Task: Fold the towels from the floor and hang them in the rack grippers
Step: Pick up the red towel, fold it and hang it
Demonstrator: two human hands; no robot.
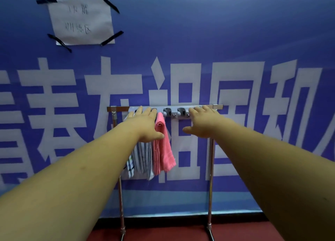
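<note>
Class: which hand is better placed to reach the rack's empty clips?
Probably the right hand: it is at the empty clips right of the pink towel, while the left hand is in front of the hung striped towel.

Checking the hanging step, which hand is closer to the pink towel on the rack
Left. The left hand sits right beside the pink towel, thumb at its left edge. The right hand is off to the towel's right, apart from it.

Only the person's two arms are shown, bare from the frame's lower edge to the fingertips. The left hand and the right hand are uncovered. A small dark spot is seen on the left forearm, and a fainter mark on the right forearm.
</note>
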